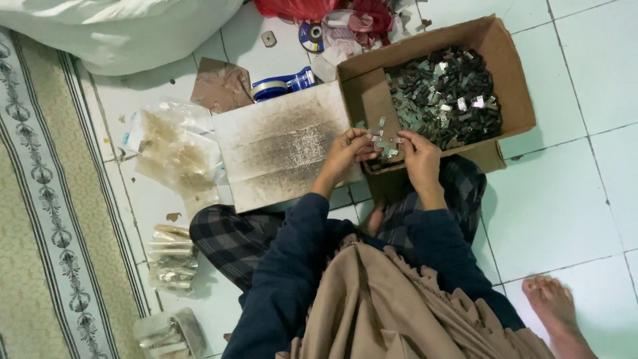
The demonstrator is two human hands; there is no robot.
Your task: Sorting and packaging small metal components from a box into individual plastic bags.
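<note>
My left hand (347, 153) and my right hand (420, 156) meet at the near edge of a brown cardboard box (515, 86). Between their fingertips sit several small silvery metal pieces (384, 141), pinched by both hands. The box holds a heap of dark and silvery small parts (446, 96). Just left of my left hand lies a flat white board (279, 143) stained grey with dust. Dark blue sleeves cover both forearms.
Clear plastic bags (174, 147) lie left of the board, more bags (171, 259) beside my checked trouser leg. A tape roll (282, 83), a disc (311, 35) and cloth scraps lie beyond. A patterned mat (40, 199) runs along the left. A bare foot (555, 312) rests at lower right.
</note>
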